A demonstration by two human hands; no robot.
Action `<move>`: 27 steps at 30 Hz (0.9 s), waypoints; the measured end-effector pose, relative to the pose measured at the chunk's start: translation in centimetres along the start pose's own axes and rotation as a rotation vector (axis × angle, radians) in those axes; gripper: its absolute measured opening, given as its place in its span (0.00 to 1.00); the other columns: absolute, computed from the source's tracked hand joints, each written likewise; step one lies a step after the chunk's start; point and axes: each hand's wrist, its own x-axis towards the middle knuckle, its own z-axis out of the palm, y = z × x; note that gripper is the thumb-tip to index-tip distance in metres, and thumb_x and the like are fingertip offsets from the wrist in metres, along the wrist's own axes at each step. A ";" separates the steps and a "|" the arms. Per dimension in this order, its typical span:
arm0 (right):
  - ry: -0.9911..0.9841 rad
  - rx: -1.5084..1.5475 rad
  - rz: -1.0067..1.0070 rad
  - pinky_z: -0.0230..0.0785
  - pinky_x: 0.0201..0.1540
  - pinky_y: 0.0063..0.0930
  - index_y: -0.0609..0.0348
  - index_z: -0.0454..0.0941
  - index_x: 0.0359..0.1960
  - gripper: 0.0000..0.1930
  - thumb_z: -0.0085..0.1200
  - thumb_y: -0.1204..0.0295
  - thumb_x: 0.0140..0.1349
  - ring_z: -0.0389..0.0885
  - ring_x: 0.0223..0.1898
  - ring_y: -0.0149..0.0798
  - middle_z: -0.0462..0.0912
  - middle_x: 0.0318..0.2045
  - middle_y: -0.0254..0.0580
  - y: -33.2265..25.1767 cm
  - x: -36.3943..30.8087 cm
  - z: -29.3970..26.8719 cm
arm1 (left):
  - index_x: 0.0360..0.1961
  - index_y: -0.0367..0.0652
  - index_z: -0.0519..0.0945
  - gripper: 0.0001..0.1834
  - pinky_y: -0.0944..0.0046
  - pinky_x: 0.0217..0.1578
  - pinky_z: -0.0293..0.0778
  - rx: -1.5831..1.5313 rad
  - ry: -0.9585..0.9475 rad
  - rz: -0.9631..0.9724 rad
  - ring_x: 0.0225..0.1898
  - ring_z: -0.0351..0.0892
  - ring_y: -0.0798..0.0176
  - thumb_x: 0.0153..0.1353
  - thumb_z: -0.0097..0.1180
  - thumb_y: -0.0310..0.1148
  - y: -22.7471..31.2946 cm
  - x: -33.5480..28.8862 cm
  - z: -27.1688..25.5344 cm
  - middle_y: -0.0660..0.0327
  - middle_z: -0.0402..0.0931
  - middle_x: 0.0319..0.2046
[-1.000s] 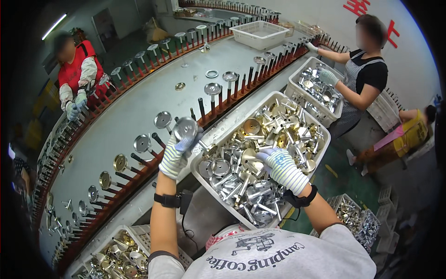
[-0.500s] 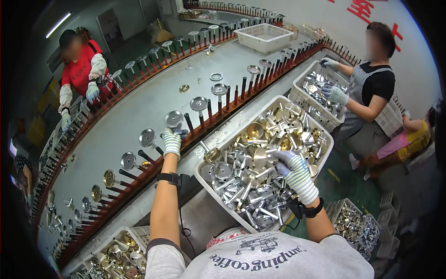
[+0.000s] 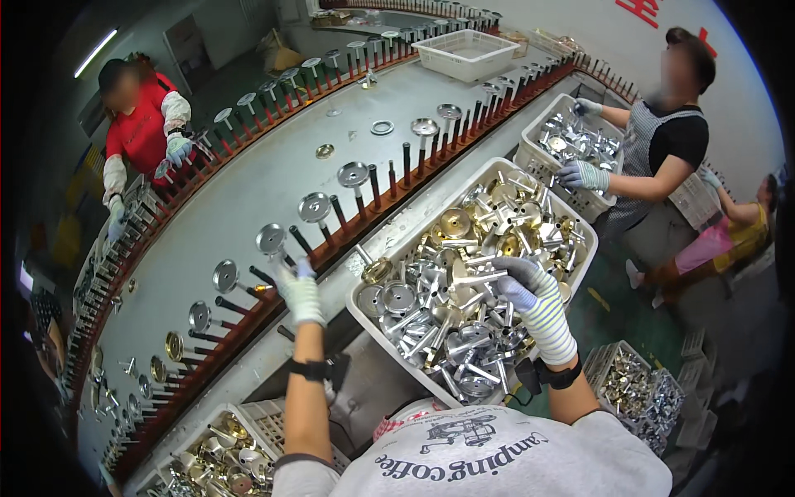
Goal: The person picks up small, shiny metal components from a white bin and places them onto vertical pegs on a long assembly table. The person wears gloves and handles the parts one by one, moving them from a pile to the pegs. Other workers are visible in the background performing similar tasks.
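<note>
My left hand (image 3: 299, 291), in a striped knit glove, is just below a silver disc-headed metal part (image 3: 271, 240) standing on a peg of the curved rack. Its fingers are apart, slightly blurred, and nothing shows in them. My right hand (image 3: 546, 319), gloved alike, is over a white crate (image 3: 383, 352) heaped with loose silver and brass-coloured parts of the same kind. Its thumb and fingers close round the end of one metal stemmed part (image 3: 480, 280), whose disc end lies among the others.
The peg rack (image 3: 358, 224) curves along the table (image 3: 248, 178), several pegs bare. A white basket (image 3: 466, 56) stands at the back. Co-workers stand at the far left and right; the right one handles another crate (image 3: 530, 157). More filled crates (image 3: 236, 410) sit below.
My left hand has drawn back and down from a disc on the rack. The racked parts have shifted toward the lower left. My right hand has closed on a part.
</note>
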 end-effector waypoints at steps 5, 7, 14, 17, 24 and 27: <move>-0.026 0.249 0.087 0.71 0.43 0.24 0.65 0.75 0.49 0.17 0.54 0.66 0.64 0.79 0.36 0.30 0.81 0.37 0.39 1.6 0.6 1.1 | 0.53 0.49 0.75 0.26 0.54 0.56 0.69 0.424 -0.533 0.552 0.53 0.72 0.46 0.51 0.52 0.17 5.2 -2.9 3.4 0.49 0.66 0.59; -0.071 0.353 0.094 0.72 0.43 0.25 0.66 0.74 0.49 0.17 0.53 0.67 0.63 0.79 0.36 0.31 0.81 0.38 0.41 2.2 0.5 1.6 | 0.50 0.50 0.77 0.23 0.55 0.56 0.69 0.549 -0.767 0.514 0.54 0.72 0.46 0.52 0.54 0.20 5.6 -2.0 3.5 0.52 0.68 0.59; -0.035 0.475 0.152 0.75 0.44 0.27 0.66 0.74 0.49 0.17 0.57 0.71 0.59 0.81 0.37 0.34 0.81 0.40 0.44 3.4 -1.0 -0.6 | 0.55 0.40 0.72 0.21 0.60 0.46 0.76 0.522 -0.827 0.243 0.44 0.81 0.55 0.59 0.55 0.25 5.4 0.7 6.2 0.50 0.79 0.44; -0.059 0.568 0.161 0.76 0.44 0.27 0.64 0.74 0.48 0.17 0.58 0.73 0.58 0.82 0.37 0.35 0.82 0.40 0.44 4.4 -1.2 -0.7 | 0.53 0.39 0.74 0.18 0.64 0.44 0.77 -0.059 -0.687 0.002 0.42 0.80 0.62 0.61 0.53 0.23 -0.1 4.0 8.9 0.56 0.80 0.44; -0.047 0.535 0.150 0.76 0.45 0.32 0.62 0.74 0.47 0.17 0.60 0.74 0.56 0.82 0.38 0.38 0.81 0.41 0.44 4.5 -1.4 -0.4 | 0.40 0.34 0.80 0.18 0.53 0.41 0.73 0.230 -0.158 0.075 0.39 0.80 0.44 0.62 0.52 0.41 -1.9 8.4 13.2 0.41 0.80 0.39; -0.042 0.523 0.164 0.75 0.47 0.31 0.62 0.73 0.49 0.18 0.60 0.73 0.57 0.81 0.40 0.36 0.80 0.42 0.43 4.5 -1.6 -0.6 | 0.36 0.34 0.81 0.21 0.46 0.39 0.72 0.535 -0.147 0.072 0.37 0.78 0.38 0.62 0.49 0.44 -2.3 8.9 12.9 0.38 0.79 0.34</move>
